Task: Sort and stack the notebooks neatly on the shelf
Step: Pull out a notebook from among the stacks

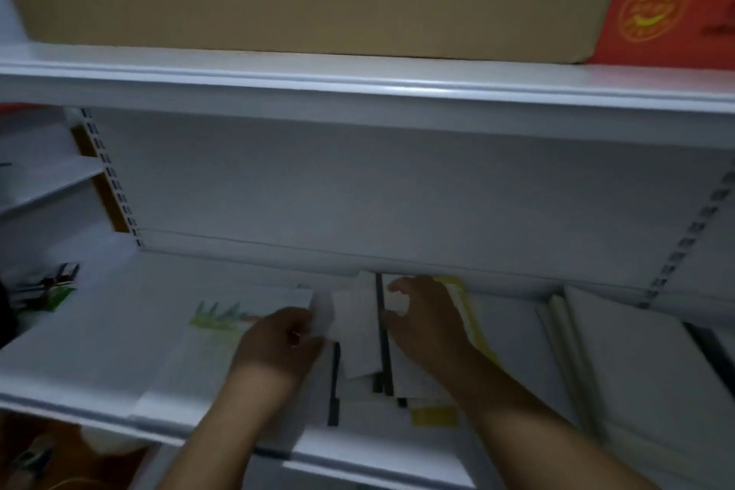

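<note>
**Both hands on the white notebooks, middle of the shelf**

Left hand (pixel 278 342) first: my fingers are pinched on the left edge of a white notebook (pixel 354 330) that sits tilted on top of the loose pile in the middle of the shelf (pixel 79 366). My right hand (pixel 427 324) is curled over the notebook with the dark spine (pixel 382 334) just beside it, thumb and fingers closed on its far end. The picture is blurred, so I cannot tell exactly how many covers each hand has hold of.

Under my right wrist lies a yellow-edged notebook (pixel 463 302), its yellow strip showing past my knuckles. Under my left hand is a wide white notebook with green grass drawn on it (pixel 216 316), lying flat and reaching the shelf's front edge. More white notebooks with dark spines lie fanned out beneath the two I hold, unevenly stacked.

To my right, well apart from the pile, a stack of white notebooks (pixel 620 362) lies flat, slightly askew. At the far left edge something green and dark sits on the shelf, too blurred to name.

Above, on the upper shelf (pixel 358 85), rests a large cardboard box (pixel 318 12), with a red box (pixel 668 8) touching its right side.
</note>
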The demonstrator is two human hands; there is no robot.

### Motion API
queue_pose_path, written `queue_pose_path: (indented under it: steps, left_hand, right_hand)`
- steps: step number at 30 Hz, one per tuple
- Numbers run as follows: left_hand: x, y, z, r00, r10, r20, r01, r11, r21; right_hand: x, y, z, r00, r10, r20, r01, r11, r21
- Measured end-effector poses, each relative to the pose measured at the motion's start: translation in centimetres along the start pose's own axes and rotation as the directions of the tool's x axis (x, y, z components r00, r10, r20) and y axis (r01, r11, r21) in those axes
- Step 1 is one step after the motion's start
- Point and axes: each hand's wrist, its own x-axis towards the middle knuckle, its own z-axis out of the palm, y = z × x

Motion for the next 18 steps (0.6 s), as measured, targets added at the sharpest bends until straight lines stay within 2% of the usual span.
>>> queue_pose_path:
  steps: [3,5,8,10,13,14,16,17,18]
  left_hand:
    - [-0.2,3.6,4.4,0.982,0.066,0.178,-0.06,0.998,-0.037]
    - [-0.2,5.3,6.4,0.969,0.064,0.24,-0.066,0.998,0.001]
    - [-0.4,6.6,8.1,0.963,0.063,0.262,-0.092,0.991,0.1]
    - [-0.2,7.0,8.7,0.956,0.042,0.29,-0.067,0.995,0.077]
    - [0.1,7.9,9.0,0.955,-0.013,0.298,0.079,0.974,-0.212]
    - [0.3,8.3,8.6,0.951,-0.053,0.304,0.163,0.924,-0.347]
    - [0.9,9.2,7.9,0.902,-0.187,0.388,0.389,0.741,-0.547]
    - [1.3,9.4,7.7,0.876,-0.225,0.426,0.456,0.673,-0.582]
    - [1.5,9.4,7.6,0.864,-0.248,0.437,0.481,0.663,-0.574]
  right_hand:
    - [-1.5,3.1,-2.3,0.989,0.147,0.018,-0.139,0.961,-0.237]
    - [-2.4,4.6,-3.3,0.966,0.257,0.015,-0.239,0.918,-0.315]
    - [-3.0,6.7,-4.3,0.923,0.384,0.035,-0.367,0.902,-0.228]
    - [-3.1,7.7,-4.9,0.901,0.429,0.065,-0.417,0.898,-0.136]
    - [-3.2,8.2,-5.4,0.9,0.433,0.047,-0.43,0.901,-0.062]
    - [-3.2,8.2,-5.6,0.906,0.422,0.024,-0.422,0.906,-0.024]
    - [-3.3,8.3,-6.2,0.909,0.416,-0.024,-0.412,0.906,0.099]
    - [-3.4,8.3,-6.7,0.907,0.419,-0.041,-0.406,0.897,0.176]
    - [-3.5,8.3,-7.2,0.91,0.412,-0.054,-0.389,0.89,0.237]
